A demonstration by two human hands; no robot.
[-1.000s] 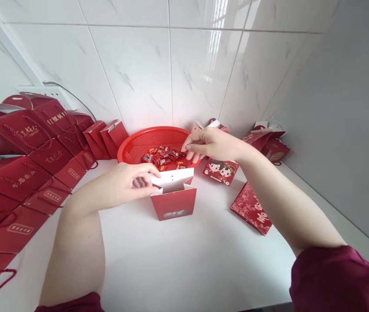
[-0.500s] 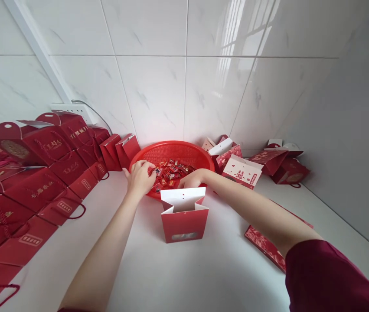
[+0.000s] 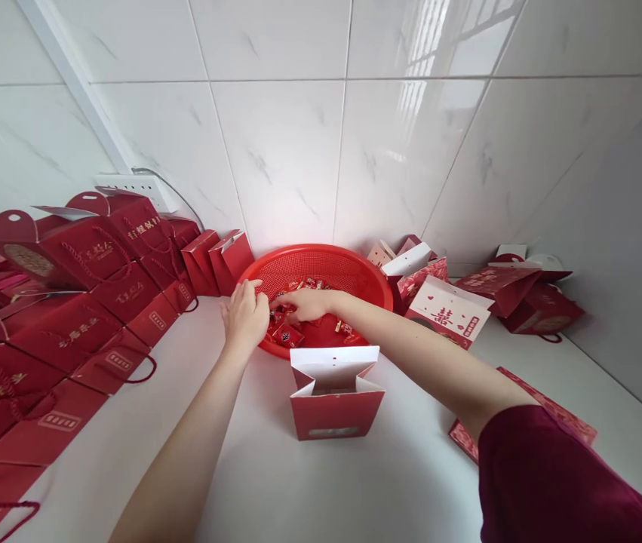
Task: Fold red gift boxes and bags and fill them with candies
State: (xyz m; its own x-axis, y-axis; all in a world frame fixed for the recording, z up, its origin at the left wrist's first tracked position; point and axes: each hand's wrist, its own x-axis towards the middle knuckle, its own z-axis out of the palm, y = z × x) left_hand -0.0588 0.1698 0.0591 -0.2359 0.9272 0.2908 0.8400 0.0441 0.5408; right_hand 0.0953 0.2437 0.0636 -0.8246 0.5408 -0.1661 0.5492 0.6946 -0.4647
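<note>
Red, with the paper bag (image 3: pixel 336 415) upright, untouched and not closed up just in front of the basket (image 3: pixel 326 260), contents unclear. Inside the basket, with the right hand (image 3: pixel 306 304) among loose wrapped sweets (image 3: pixel 288 335), and at its left rim with the left hand (image 3: pixel 244 313) bent, both grips impossible to tell. Beyond its left side, with cartons (image 3: pixel 120 292) already assembled and stacked.

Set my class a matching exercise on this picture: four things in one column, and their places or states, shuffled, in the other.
1. left hand
2. right hand
3. middle bag
4. socket strip

A. white, near the wall
B. among the sweets
C. standing open on the near side of the basket
D. at the basket's left rim

Right pairs: 1-D, 2-B, 3-C, 4-A
</note>
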